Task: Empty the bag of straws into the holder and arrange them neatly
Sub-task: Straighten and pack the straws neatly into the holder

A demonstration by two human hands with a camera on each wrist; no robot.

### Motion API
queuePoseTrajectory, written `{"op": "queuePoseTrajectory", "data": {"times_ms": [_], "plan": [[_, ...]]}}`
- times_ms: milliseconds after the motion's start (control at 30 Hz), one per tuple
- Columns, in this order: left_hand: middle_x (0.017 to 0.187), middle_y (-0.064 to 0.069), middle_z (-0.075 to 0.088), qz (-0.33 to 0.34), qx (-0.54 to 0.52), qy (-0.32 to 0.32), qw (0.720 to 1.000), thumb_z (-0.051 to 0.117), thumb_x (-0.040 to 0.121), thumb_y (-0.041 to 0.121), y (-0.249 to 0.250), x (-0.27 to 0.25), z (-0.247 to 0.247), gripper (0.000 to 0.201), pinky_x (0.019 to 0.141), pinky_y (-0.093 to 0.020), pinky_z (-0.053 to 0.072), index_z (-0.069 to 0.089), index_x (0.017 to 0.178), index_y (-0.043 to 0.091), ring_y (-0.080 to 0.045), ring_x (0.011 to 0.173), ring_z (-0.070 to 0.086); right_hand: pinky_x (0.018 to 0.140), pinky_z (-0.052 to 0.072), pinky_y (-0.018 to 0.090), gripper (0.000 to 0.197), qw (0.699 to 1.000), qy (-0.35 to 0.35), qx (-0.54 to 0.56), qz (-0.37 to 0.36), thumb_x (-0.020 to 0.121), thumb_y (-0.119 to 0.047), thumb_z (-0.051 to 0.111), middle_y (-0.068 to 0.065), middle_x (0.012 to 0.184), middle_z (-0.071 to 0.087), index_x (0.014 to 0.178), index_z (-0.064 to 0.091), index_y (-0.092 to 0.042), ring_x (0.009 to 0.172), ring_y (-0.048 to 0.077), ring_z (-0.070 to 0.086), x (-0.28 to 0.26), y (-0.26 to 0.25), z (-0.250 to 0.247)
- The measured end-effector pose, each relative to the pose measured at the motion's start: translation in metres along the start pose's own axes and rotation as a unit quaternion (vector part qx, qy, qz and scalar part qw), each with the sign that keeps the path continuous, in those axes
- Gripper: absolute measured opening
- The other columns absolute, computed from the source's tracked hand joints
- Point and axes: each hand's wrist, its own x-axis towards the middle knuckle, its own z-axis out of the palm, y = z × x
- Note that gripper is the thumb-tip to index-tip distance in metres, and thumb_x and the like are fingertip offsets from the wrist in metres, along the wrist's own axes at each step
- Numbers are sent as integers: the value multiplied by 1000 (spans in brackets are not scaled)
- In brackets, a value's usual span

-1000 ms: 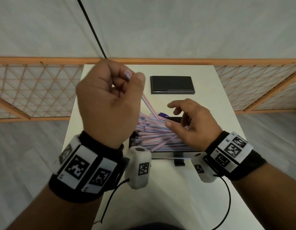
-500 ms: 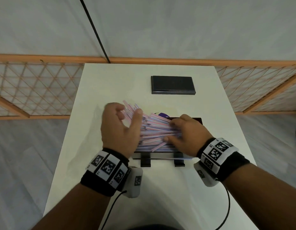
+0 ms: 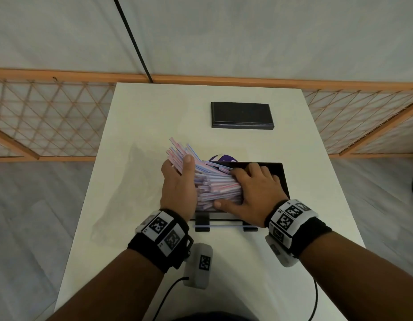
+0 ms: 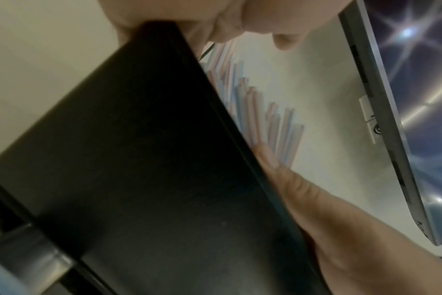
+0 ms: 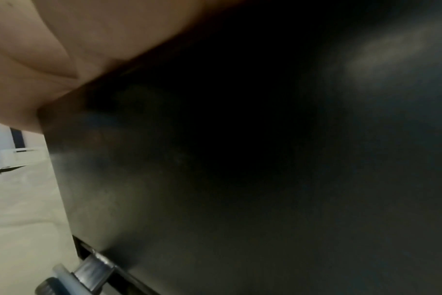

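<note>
A pile of pink and blue striped straws (image 3: 214, 184) lies crosswise in the black holder (image 3: 280, 179) at mid-table, with their left ends fanning out past its left wall. My left hand (image 3: 177, 184) is set against those ends, fingers straight and thumb over the top. My right hand (image 3: 254, 193) lies flat on the pile, fingers spread, pressing down. In the left wrist view the holder's dark wall (image 4: 139, 159) fills the frame, with straws (image 4: 278, 123) beside my straight fingers (image 4: 303, 189). The right wrist view shows only the holder's wall (image 5: 240, 159) and my palm (image 5: 63, 49).
An empty clear plastic bag (image 3: 126, 193) lies flat on the white table (image 3: 154, 112) left of the holder. A black lid (image 3: 242, 115) sits at the back centre. A purple round thing (image 3: 220, 157) peeks out behind the holder. One straw (image 3: 219, 226) lies across the holder's front feet.
My left hand came down from high above the table to the straws' left ends. My right hand went from hovering with loose fingers to lying flat on the pile.
</note>
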Motion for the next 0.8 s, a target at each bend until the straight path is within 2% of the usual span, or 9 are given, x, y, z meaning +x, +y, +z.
{"op": "queuePoseTrajectory", "data": {"times_ms": [100,200,333,367,433,467,600,700,800], "plan": [[109,4,59,6,18,-1,1000,38,102,55,0,-2,-1,51,92,-32,41,42,133,14,-17,98,57,97,40,48,93,1000,-10,-1,0,61,-98,30,-6,118,51,123,45,-29,108,23,49,3,-7,0],[121,0,58,23,35,-3,999,38,102,54,1,-5,1,51,93,-30,40,41,132,13,-18,106,57,97,39,48,90,1000,-8,-8,-9,62,-96,30,-5,114,54,118,45,-27,104,24,51,6,-11,1],[113,2,59,25,52,-6,998,39,102,53,2,-6,2,49,76,-16,41,41,129,12,-10,95,60,100,40,49,86,999,-4,24,-31,65,-89,31,-2,114,52,121,44,-25,106,24,52,8,-17,5],[111,3,59,24,49,-2,998,40,102,52,2,-6,1,48,73,-17,40,41,129,12,-6,91,58,99,41,48,87,999,-3,23,-29,65,-90,32,-2,115,51,121,44,-25,106,24,52,8,-17,4],[109,4,59,27,45,8,999,43,102,50,2,-6,-1,48,77,-23,42,41,130,12,-3,88,57,96,43,47,94,1000,4,5,-8,60,-94,29,-2,117,51,120,45,-24,107,24,51,6,-15,1],[110,4,60,28,46,7,999,45,101,50,2,-6,-1,48,82,-26,44,42,131,12,-7,90,59,95,43,47,99,1000,3,-6,10,58,-97,27,-1,118,52,121,46,-23,108,24,51,5,-13,-1],[122,1,62,-15,62,-29,998,53,94,59,-4,-2,2,56,100,-38,48,46,130,17,-19,108,61,98,41,46,101,999,-24,-7,26,57,-100,25,0,118,58,122,46,-25,108,26,54,7,-9,0],[122,-2,63,-30,65,-28,997,53,90,64,-3,-1,3,61,100,-45,50,48,127,16,-23,107,62,99,40,48,90,1000,-24,7,-7,62,-95,34,-3,115,57,127,44,-34,106,26,53,8,-13,1],[114,2,64,-29,52,-8,998,51,82,68,0,0,1,65,100,-49,50,50,124,18,-23,105,63,100,40,47,89,1000,-23,11,-2,63,-94,39,-1,118,54,127,47,-33,110,26,52,11,-12,-3]]}}
